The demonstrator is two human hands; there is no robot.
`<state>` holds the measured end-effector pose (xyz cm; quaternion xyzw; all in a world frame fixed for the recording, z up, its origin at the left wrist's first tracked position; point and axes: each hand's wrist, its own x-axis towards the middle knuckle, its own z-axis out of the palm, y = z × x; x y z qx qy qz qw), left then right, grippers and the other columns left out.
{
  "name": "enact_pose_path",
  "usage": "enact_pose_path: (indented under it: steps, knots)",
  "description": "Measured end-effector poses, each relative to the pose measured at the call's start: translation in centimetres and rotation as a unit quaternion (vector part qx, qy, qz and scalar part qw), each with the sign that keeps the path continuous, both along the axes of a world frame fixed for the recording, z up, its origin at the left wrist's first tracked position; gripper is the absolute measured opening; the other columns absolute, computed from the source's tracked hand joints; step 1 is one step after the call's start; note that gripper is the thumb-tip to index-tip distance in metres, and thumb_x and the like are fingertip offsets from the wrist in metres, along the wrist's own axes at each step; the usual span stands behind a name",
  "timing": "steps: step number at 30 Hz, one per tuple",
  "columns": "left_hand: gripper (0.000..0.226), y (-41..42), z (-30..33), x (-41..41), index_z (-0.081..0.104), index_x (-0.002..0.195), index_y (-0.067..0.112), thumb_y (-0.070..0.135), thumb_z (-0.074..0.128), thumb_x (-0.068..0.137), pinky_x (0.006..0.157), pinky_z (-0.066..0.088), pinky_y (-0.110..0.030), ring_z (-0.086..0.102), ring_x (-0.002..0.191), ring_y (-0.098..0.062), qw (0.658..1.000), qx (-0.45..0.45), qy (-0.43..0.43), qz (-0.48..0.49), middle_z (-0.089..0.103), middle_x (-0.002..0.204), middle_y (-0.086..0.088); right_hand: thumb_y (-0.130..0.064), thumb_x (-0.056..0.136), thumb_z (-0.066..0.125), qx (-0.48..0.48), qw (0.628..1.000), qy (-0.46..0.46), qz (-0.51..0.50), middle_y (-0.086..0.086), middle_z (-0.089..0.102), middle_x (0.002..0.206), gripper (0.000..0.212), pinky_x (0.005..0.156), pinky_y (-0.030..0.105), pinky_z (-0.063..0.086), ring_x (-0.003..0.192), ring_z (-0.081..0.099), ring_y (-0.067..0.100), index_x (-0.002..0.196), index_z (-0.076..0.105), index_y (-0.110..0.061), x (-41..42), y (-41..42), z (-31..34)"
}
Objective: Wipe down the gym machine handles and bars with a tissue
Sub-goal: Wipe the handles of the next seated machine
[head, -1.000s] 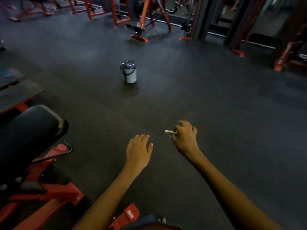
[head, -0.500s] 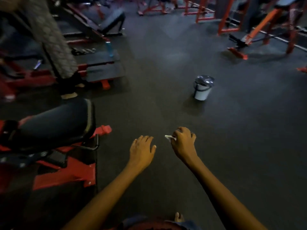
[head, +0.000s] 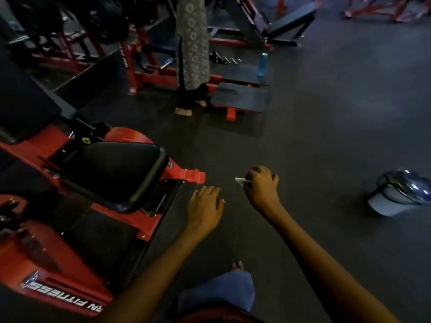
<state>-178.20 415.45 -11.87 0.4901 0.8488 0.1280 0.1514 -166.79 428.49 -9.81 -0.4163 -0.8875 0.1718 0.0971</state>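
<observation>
My right hand (head: pixel 262 187) is held out over the dark floor, its fingers curled round a small white tissue (head: pixel 241 180) whose tip pokes out to the left. My left hand (head: pixel 205 206) hovers just left of it with straight fingers and holds nothing. A red gym machine (head: pixel 70 241) with a black padded seat (head: pixel 116 173) stands at the left, its red frame end (head: pixel 193 177) close to my left fingertips. Neither hand touches the machine.
A small white bin with a shiny dark lid (head: pixel 401 194) stands on the floor at the right. Another person (head: pixel 192 54) in a patterned garment stands barefoot at the back by red machines. A blue bottle (head: pixel 262 64) sits on a black platform (head: pixel 240 96). My foot (head: pixel 237 266) shows below.
The view has swung left: the bin has slid to the right edge and the red machine and a standing person have come into view. Both hands keep the same pose, tissue still held.
</observation>
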Motion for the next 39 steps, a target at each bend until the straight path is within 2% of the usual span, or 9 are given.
enact_pose_path:
  steps: [3,7,13,21,25,30,34,39]
  knots:
    - [0.045,5.8,0.5,-2.4,0.044,0.142,0.019,0.034,0.048,0.1,0.115,0.026,-0.034,0.038,0.136,-0.017,0.999,0.011,-0.003,0.052,0.046,0.145,-0.002,-0.027,0.09,0.06,-0.013,0.999,-0.006,0.037,0.006,0.051,0.113,0.015,0.103,0.056,0.029,0.115,0.043,0.023,0.094,0.063,-0.012,-3.4,6.2,1.0]
    - [0.045,13.2,1.7,-6.0,0.044,0.143,0.018,0.03,0.048,0.1,0.116,0.024,-0.033,0.035,0.139,-0.019,0.993,0.038,-0.002,0.115,0.046,0.146,-0.003,-0.026,0.09,0.06,0.005,0.996,0.001,0.086,0.008,0.052,0.111,0.016,0.103,0.052,0.028,0.114,0.043,0.025,0.094,0.065,-0.01,-8.7,14.5,2.6]
    - [0.043,21.4,2.7,-12.3,0.047,0.14,0.016,0.03,0.048,0.1,0.114,0.027,-0.034,0.04,0.136,-0.021,0.981,0.048,0.033,0.187,0.05,0.143,-0.003,-0.022,0.091,0.056,-0.037,0.983,-0.014,0.178,0.008,0.046,0.127,0.021,0.111,0.054,0.019,0.127,0.036,0.026,0.11,0.061,-0.014,-17.5,24.1,3.3]
    - [0.043,31.4,2.1,-20.6,0.047,0.14,0.018,0.036,0.044,0.1,0.112,0.027,-0.033,0.04,0.134,-0.018,0.927,0.037,0.054,0.369,0.049,0.143,0.0,-0.016,0.091,0.055,-0.007,0.937,-0.039,0.347,0.007,0.039,0.14,0.028,0.112,0.056,0.014,0.135,0.028,0.026,0.118,0.059,-0.014,-31.6,35.1,4.3]
    - [0.043,35.0,2.7,-23.8,0.046,0.14,0.022,0.037,0.042,0.101,0.114,0.023,-0.035,0.038,0.136,-0.016,0.894,0.033,0.058,0.443,0.047,0.145,0.001,-0.017,0.089,0.058,0.008,0.907,-0.022,0.42,0.004,0.043,0.135,0.025,0.111,0.053,0.017,0.133,0.032,0.023,0.114,0.062,-0.013,-37.7,39.4,5.4]
    - [0.041,38.1,2.0,-28.4,0.048,0.138,0.023,0.038,0.042,0.1,0.117,0.023,-0.038,0.041,0.134,-0.016,0.854,0.022,0.066,0.516,0.05,0.141,0.003,-0.021,0.088,0.061,0.009,0.878,-0.002,0.479,0.002,0.05,0.121,0.02,0.108,0.048,0.028,0.122,0.042,0.02,0.107,0.063,-0.016,-45.5,42.1,5.1]
    - [0.043,40.1,1.8,-34.9,0.045,0.141,0.023,0.038,0.041,0.101,0.117,0.022,-0.037,0.037,0.137,-0.015,0.826,0.031,0.082,0.557,0.047,0.145,0.003,-0.023,0.088,0.062,0.012,0.85,0.013,0.526,0.0,0.052,0.118,0.018,0.107,0.044,0.029,0.118,0.045,0.017,0.104,0.063,-0.017,-53.2,43.3,5.0]
    - [0.046,42.8,1.9,-45.0,0.041,0.144,0.019,0.035,0.042,0.101,0.117,0.017,-0.033,0.032,0.14,-0.017,0.796,0.055,0.061,0.599,0.042,0.148,-0.001,-0.026,0.086,0.064,0.049,0.828,0.01,0.558,-0.001,0.053,0.12,0.024,0.107,0.045,0.032,0.119,0.045,0.016,0.108,0.063,-0.019,-63.5,45.4,5.9]
